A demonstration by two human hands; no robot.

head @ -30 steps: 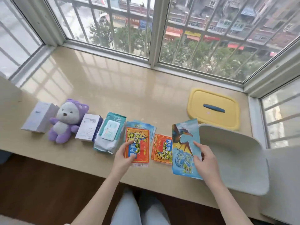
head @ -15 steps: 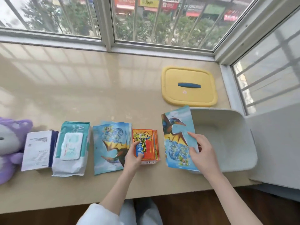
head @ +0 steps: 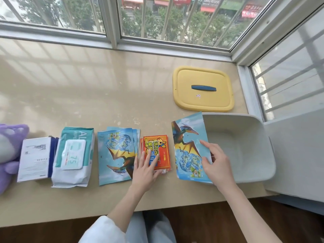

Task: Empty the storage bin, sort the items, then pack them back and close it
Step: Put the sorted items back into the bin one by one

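Beige windowsill (head: 87,93), left grip (head: 145,171) flat (fingers straight) on orange packets (head: 157,146), right grip (head: 217,167) pinching dinosaur card (head: 187,137)

beige stone sill (head: 87,81) under barred windows (head: 114,23); daylight, trees (head: 198,27) outside; dark floor (head: 210,223), perhaps wood.

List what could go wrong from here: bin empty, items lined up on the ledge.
The right hand pinches the glossy blue pterosaur-print packet by one edge, tilted at the rim of the pale plastic storage bin; it may slip in, apart from the matching blue packet stack.
The small orange packet stack under the flat fingers of the left hand looks uneven; lifting may fan it.
The bin sits near the front edge of the beige window ledge; packing pushes could shift it off.
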